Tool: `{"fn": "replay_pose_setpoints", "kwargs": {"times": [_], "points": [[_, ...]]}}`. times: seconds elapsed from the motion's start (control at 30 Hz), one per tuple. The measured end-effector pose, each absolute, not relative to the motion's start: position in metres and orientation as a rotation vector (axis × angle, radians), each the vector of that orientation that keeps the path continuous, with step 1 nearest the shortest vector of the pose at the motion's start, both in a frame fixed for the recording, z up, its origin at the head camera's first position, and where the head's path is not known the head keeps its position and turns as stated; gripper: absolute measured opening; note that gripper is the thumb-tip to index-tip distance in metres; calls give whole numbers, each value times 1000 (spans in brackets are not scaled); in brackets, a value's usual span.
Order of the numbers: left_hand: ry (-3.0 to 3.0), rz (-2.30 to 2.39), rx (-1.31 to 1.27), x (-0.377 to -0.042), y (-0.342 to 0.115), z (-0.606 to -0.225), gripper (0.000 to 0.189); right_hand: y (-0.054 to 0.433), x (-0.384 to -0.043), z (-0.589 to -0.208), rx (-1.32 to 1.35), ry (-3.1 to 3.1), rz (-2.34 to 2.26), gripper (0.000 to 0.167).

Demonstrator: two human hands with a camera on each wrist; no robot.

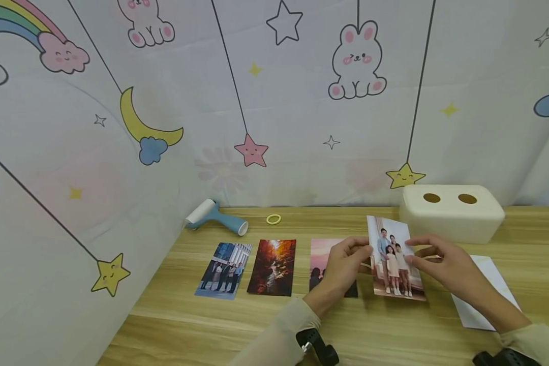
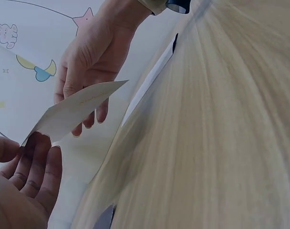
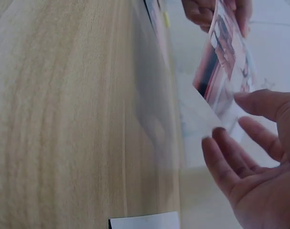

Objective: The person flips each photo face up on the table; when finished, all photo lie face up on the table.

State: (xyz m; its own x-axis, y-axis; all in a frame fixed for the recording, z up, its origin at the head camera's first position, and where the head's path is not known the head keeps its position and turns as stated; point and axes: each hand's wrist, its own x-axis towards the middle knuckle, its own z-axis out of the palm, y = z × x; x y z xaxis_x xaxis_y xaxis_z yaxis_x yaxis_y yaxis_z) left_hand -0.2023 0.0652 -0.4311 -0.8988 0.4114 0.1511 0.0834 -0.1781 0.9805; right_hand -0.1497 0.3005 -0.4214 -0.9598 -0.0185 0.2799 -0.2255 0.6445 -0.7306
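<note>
Raised over the table, a family photo print (image 1: pixel 393 254) shows several people standing against a pale interior. My left hand (image 1: pixel 340 267) pinches its left edge between thumb and fingers. At the opposite edge my right hand (image 1: pixel 453 267) holds the print, thumb over the picture side, its other fingers spread. The left wrist view shows the white back of the print (image 2: pixel 76 112), slightly bowed, with faint lettering. Partly hidden behind my left hand lies a photo with a pink sky (image 1: pixel 322 249). Beneath my right forearm is a white card (image 1: pixel 489 292).
Left on the wooden table (image 1: pixel 201 335) lie a group photo (image 1: pixel 224 269) and an autumn stream photo (image 1: pixel 273 267). Behind them are a blue-handled lint roller (image 1: pixel 219 218) and a small yellow ring (image 1: pixel 273 219). A cream box with two holes (image 1: pixel 453 213) stands back right, before a printed curtain.
</note>
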Motion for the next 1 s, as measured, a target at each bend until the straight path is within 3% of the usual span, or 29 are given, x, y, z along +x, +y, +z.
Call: {"fn": "replay_pose_setpoints", "kwargs": {"times": [1.0], "points": [[1977,2198,446,-211,65,-444,18,304,-156,-436,90,-2626,1131,31]]}}
